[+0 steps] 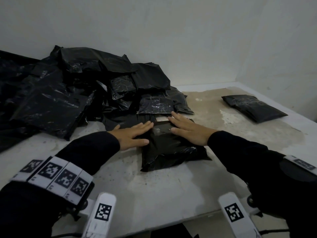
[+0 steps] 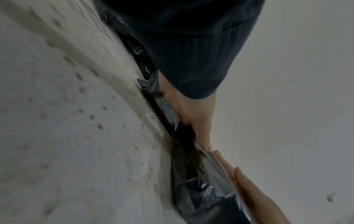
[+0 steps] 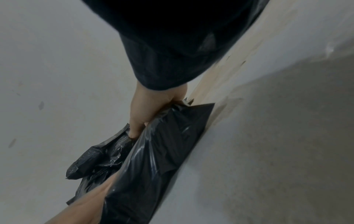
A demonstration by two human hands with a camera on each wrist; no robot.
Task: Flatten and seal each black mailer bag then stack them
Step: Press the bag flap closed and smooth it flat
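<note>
Head view: both hands lay flat on one black mailer bag (image 1: 169, 146) at table (image 1: 154, 191) centre. Left hand (image 1: 133, 134) sat on the bag's 9 o'clock side, fingers straight and together, palm down, pressing, gripping nothing. Right hand (image 1: 187, 128) sat on the bag's 1 o'clock side, fingers spread and straight, also pressing flat, nothing pinched. Fingertips of the two hands were near each other over the bag's folded flap at its 12 o'clock edge. Bag was still puffy and creased toward 6 o'clock.

Loose pile of black mailers (image 1: 72, 93) was heaped at 10 to 11 o'clock, its nearest pieces touching or overlapping the pressed bag's far edge. One finished flat mailer (image 1: 253, 107) lay alone at 2 o'clock, well apart from the hands.

Left wrist view: straight fingers (image 2: 193, 119) on glossy black plastic (image 2: 195, 192). Right wrist view: hand (image 3: 147, 109) lay against the bag (image 3: 153, 159), blurred
</note>
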